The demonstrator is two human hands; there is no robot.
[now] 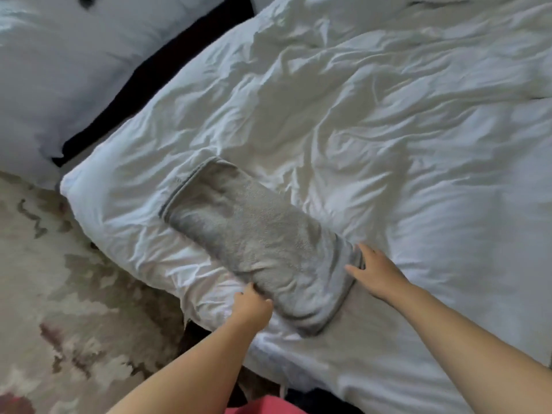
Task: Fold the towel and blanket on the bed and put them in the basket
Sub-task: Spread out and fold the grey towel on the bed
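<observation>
Pinched by the curled left grip (252,304) is a long edge of the grey towel (254,243), laid as a strip on the bed (388,144), its near end touched by the straighter-fingered right grip (373,271); both near corners are best carried squarely onto the far end.
</observation>
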